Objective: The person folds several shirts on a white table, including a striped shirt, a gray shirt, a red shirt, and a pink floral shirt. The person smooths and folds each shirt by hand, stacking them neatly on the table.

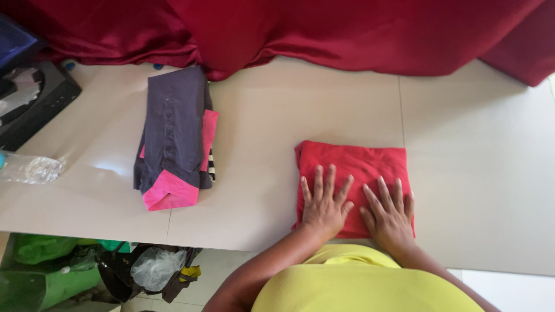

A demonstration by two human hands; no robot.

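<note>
- Nearest the camera, a yellow garment covers the person's front, and both forearms reach out from it over the near edge of the table.
- Left hand lies palm down on the folded red cloth, fingers straight and spread wide, gripping nothing.
- Right hand lies just beside it on the same cloth, palm down too, fingers fanned and flat, nothing held.
- That red cloth sits close to the table's near edge, well apart from the stack of folded clothes to the left.
- Risk, as I judge it: the cloth lies so near the edge that a pull toward the body could drag it off, or rumple the folds under the palms.
- Uneven pressure could also skew the top layer on the smooth surface.
- A clear plastic bottle lies at the far left, out of the way.
</note>
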